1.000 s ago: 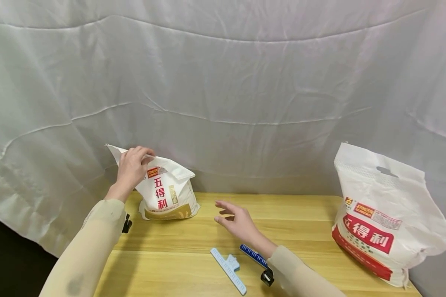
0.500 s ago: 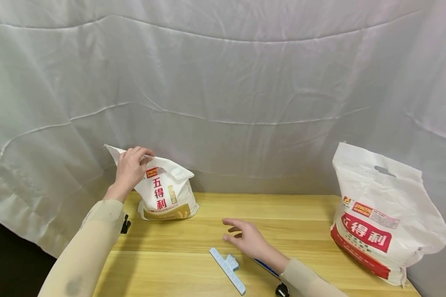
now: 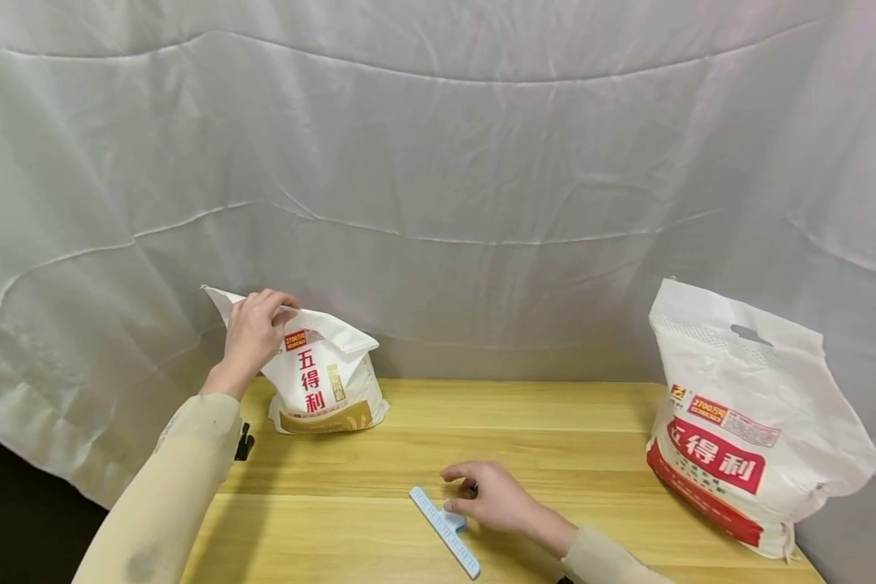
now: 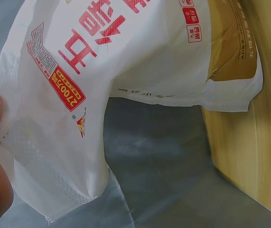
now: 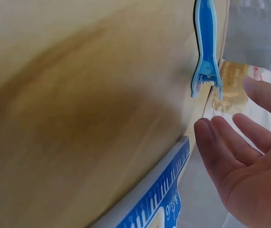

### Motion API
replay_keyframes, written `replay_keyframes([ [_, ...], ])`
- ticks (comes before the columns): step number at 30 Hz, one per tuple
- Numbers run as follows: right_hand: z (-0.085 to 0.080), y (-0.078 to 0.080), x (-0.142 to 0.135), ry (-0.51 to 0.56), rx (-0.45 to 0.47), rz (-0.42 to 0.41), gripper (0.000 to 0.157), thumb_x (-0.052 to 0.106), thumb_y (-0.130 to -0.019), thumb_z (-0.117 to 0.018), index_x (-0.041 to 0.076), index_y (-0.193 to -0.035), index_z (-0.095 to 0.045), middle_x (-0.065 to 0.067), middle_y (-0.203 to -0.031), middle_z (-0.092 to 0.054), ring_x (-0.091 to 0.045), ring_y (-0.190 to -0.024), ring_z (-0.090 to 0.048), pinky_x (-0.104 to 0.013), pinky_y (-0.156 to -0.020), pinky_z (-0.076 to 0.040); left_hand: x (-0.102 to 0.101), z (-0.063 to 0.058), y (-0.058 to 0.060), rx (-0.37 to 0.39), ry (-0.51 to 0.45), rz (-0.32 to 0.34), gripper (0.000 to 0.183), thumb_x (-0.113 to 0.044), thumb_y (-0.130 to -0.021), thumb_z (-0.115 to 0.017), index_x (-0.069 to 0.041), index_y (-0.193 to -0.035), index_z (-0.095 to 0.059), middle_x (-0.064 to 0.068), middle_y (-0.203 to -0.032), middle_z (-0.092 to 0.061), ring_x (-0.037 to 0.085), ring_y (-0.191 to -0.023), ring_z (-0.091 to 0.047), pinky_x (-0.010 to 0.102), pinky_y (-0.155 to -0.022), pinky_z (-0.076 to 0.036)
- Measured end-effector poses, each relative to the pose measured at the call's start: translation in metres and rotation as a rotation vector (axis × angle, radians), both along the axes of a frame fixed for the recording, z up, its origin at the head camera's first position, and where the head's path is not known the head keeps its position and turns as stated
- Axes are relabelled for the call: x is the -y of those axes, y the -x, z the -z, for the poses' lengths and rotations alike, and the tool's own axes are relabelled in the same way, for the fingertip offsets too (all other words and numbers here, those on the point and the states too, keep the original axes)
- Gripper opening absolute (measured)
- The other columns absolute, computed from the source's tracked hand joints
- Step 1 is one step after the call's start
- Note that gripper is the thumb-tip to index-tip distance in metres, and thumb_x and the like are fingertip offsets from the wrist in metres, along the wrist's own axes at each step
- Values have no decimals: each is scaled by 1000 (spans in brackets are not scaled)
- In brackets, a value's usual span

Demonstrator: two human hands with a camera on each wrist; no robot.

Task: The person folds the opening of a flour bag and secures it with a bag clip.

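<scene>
My left hand (image 3: 257,331) grips the folded top of a white flour bag (image 3: 328,377) with red characters and a gold base band, at the back left of the table. In the left wrist view, the thumb presses the edge of the flour bag (image 4: 73,142), whose top corner hangs loose. My right hand (image 3: 495,496) hovers low over the table, fingers loosely bent and holding nothing. Its thumb overlaps a light blue sealing clip (image 3: 445,531) in the head view. A dark blue sealing clip (image 5: 149,199) shows beside the right fingers in the right wrist view, mostly hidden by the hand from above.
A larger white flour bag (image 3: 745,438) with a red label and a handle slot stands at the right end of the wooden table (image 3: 555,414). A grey cloth curtain (image 3: 438,186) hangs right behind the table.
My right hand has come back toward me and down, from the middle of the table to over the dark blue clip. My left hand keeps its grip on the bag's top.
</scene>
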State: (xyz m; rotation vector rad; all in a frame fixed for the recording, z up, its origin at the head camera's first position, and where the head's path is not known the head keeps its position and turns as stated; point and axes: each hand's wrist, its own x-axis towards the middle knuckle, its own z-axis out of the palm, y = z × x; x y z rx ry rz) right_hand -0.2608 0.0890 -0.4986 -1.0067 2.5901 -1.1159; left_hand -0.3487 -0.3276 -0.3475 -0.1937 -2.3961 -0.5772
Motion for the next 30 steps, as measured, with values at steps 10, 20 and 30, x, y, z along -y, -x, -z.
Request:
replay_keyframes([
  [10,2,-7,-1,-48,28,-12,32,21,-88,-84,6,-115,-76,3,-103,-73,-1,-78,-58,-20,-69,-52,2,0,0,15,-4,-5,14,-1,-100,-64,-6,-111,-71,16,-119,-68,38,-114,-55,58,-114,-31],
  [20,7,-7,2,-60,14,12,23,16,-86,-86,8,-106,-77,10,-88,-64,0,-72,-53,-20,-64,-49,3,1,-1,-4,-5,-5,14,1,-100,-64,-7,-109,-71,16,-117,-68,38,-112,-55,58,-110,-33],
  [30,4,-8,6,-54,91,63,22,14,-87,-84,10,-104,-71,8,-81,-59,-5,-69,-51,-22,-60,-45,0,2,2,2,-6,-4,13,0,-100,-64,-7,-110,-70,15,-117,-68,38,-112,-55,58,-112,-32],
])
